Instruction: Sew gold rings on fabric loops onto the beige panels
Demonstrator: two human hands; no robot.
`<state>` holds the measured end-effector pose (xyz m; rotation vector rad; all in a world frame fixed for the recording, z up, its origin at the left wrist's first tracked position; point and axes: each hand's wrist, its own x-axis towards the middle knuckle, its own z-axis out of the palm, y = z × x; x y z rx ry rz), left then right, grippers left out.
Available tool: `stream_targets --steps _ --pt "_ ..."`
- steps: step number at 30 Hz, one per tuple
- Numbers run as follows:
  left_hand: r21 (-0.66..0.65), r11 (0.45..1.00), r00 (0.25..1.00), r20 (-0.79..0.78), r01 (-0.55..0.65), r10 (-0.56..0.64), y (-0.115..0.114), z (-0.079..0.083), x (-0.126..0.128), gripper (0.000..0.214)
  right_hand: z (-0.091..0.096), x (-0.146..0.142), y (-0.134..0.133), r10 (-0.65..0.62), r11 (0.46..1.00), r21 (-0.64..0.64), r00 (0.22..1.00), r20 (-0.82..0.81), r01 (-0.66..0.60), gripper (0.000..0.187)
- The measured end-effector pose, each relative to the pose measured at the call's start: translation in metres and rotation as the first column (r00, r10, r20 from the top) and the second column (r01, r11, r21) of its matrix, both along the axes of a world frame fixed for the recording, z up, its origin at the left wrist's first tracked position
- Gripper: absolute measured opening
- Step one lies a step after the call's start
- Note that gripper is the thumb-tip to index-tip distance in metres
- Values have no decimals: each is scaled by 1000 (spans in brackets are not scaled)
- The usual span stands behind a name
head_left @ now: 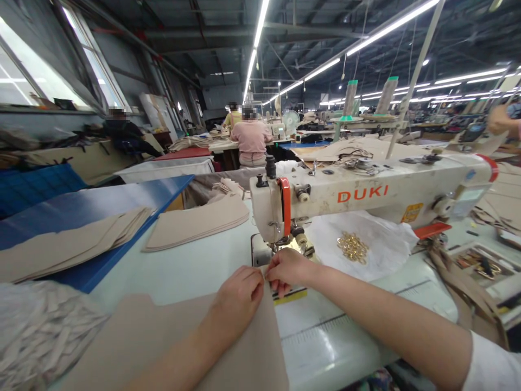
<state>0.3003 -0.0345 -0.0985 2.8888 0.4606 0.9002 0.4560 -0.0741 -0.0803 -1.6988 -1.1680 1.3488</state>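
Observation:
A large beige fabric panel [175,331] lies on the pale sewing table in front of me. My left hand [240,293] rests on it, fingers curled and closed on its top edge near the right corner. Close beside it, my right hand [287,267] has its thumb and fingers pinched together at that same corner, just in front of the needle area of a white sewing machine [321,190]. The fingertips partly hide what lies between them. Beneath the right hand shows the machine's plate with a yellow strip [291,297].
Gold metal rings [352,247] lie on a white cloth [386,236] behind my right arm. Stacked beige panels [199,220] sit left of the machine, more on a blue board [97,274]. A plastic bag of scraps [44,331] is at left. Other people sit farther back.

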Motion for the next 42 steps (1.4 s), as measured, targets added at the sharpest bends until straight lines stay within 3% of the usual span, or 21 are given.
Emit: stream_targets --steps 3,7,9,10,11,13,14,17,19,25,32,42 --pt "-9 1000 1000 -17 -7 7 0 3 0 21 2 0 -7 23 994 99 980 197 -44 19" --pt "-25 1000 1000 6 -14 14 0 2 -1 19 2 5 -34 -10 952 280 898 440 -127 15" --pt "-33 999 1000 27 -4 5 0 1 -1 18 1 11 -53 30 901 344 827 562 -266 15" --pt "-35 999 999 35 0 1 0 0 -2 18 0 15 -62 68 850 364 764 642 -381 14" --pt "-35 999 999 41 4 -2 0 0 -2 18 -1 18 -71 94 758 369 650 754 -538 13" --pt "-33 999 999 52 7 -6 0 0 -1 18 -3 23 -84 61 574 312 419 906 -757 14" --pt "-30 1000 998 56 8 -7 1 -1 -1 19 -3 24 -88 25 512 270 328 944 -816 16" --pt "-15 1000 998 60 19 -18 2 -1 0 19 -4 20 -90 -36 470 214 223 974 -856 18" --pt "2 1000 998 59 30 -31 2 -2 0 19 -7 15 -85 -75 471 239 231 970 -849 13" --pt "45 999 1000 -2 28 -28 2 -3 1 21 -22 1 -66 -212 440 449 395 894 -778 14" --pt "27 999 999 1 45 -45 2 -3 -3 24 -25 2 -67 -88 439 424 432 898 -792 16" --pt "8 1000 999 16 28 -29 2 -5 -3 23 -24 2 -67 -54 467 440 472 880 -767 16"
